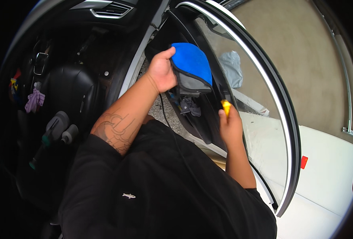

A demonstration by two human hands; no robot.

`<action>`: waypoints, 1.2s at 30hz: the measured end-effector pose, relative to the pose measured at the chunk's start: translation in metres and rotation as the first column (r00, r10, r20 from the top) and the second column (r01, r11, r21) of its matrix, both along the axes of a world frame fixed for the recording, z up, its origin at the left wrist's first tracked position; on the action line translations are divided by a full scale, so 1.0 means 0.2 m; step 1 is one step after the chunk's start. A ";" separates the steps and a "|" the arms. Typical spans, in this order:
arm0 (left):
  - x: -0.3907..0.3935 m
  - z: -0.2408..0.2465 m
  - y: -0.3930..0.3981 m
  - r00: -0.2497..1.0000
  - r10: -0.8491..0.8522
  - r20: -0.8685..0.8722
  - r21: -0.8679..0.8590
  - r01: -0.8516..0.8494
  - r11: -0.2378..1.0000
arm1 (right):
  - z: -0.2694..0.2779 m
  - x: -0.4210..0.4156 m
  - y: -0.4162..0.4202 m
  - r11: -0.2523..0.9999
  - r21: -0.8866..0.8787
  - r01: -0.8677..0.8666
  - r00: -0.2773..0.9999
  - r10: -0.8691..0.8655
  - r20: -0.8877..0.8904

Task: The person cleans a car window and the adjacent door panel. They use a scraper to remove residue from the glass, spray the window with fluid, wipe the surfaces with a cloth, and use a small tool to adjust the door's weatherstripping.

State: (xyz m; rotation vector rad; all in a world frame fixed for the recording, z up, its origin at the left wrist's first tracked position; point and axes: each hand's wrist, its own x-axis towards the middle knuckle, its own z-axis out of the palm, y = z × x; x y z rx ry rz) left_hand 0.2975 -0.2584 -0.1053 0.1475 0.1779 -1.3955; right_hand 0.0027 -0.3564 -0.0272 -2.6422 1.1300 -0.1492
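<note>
My left hand [162, 73] grips a folded microfiber cloth [191, 61], blue on one face and grey on the other with black edging. The cloth is held in front of the open car door's dark inner panel [213, 125]. Lower and to the right, my right hand [231, 127] holds a small yellow object [226, 108] upright between thumb and fingers; its kind is unclear. That hand is close to the bottom edge of the door's window glass [263, 140]. Below the blue cloth, a crumpled grey cloth or glove [190, 107] lies in the door pocket.
A black leather car seat [71, 83] is at my left, with a brush-like tool [56, 124] and a grey-white bottle-shaped item [70, 133] on it. Farther left hangs a purple cloth [35, 100]. A thin black cable [163, 110] runs down past my body. The door's window frame [294, 167] curves round my right.
</note>
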 end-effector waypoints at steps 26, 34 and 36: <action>0.16 -0.25 0.72 0.971 0.229 0.065 0.279 -0.238 0.930 | 0.17 0.02 -0.18 -0.042 0.837 -0.545 0.159 -0.986 0.053; 0.18 -0.24 0.74 0.973 0.213 0.093 0.328 -0.232 0.916 | -0.10 -0.03 -0.34 -0.089 0.898 -0.431 0.129 -0.991 -0.036; 0.18 -0.24 0.75 0.973 0.212 0.086 0.326 -0.229 0.917 | -0.07 -0.03 -0.31 -0.121 0.916 -0.383 0.145 -0.987 -0.070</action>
